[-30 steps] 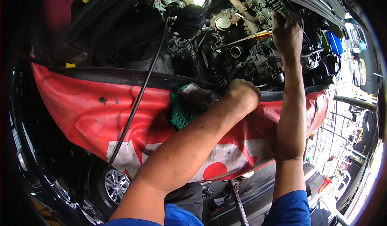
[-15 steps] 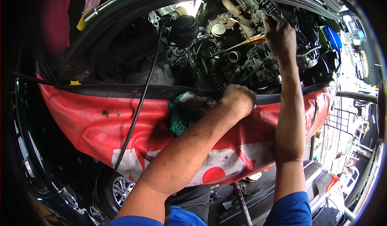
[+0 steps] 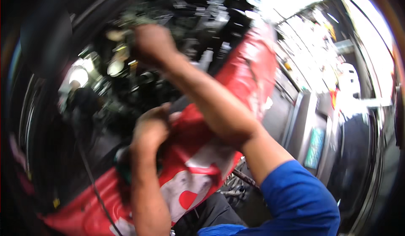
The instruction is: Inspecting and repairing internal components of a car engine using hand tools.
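Two bare hands work over an open engine bay [image 3: 139, 80], seen tilted and motion-blurred. At far left, the dark raised hood [image 3: 46, 38] fills the upper corner; below it a thin black rod [image 3: 90, 181] slants down across the car's front. A red cover [image 3: 202, 151] with white patches drapes over the bay's edge, running from lower left up to upper centre. The left hand [image 3: 149, 128] rests curled on that cover at the bay's edge, just above a green rag [image 3: 124, 172] lying on the cover; whether its fingers clamp anything cannot be told. The right hand [image 3: 152, 44], its forearm crossing above the left hand, reaches deep into the bay among blurred engine parts; its fingers are curled together, but what they hold, if anything, is too blurred to tell. A blue sleeve [image 3: 295, 198] covers the right upper arm. To the right, beyond the car, lies a bright workshop floor with a grey cabinet [image 3: 312, 135] and blurred clutter.
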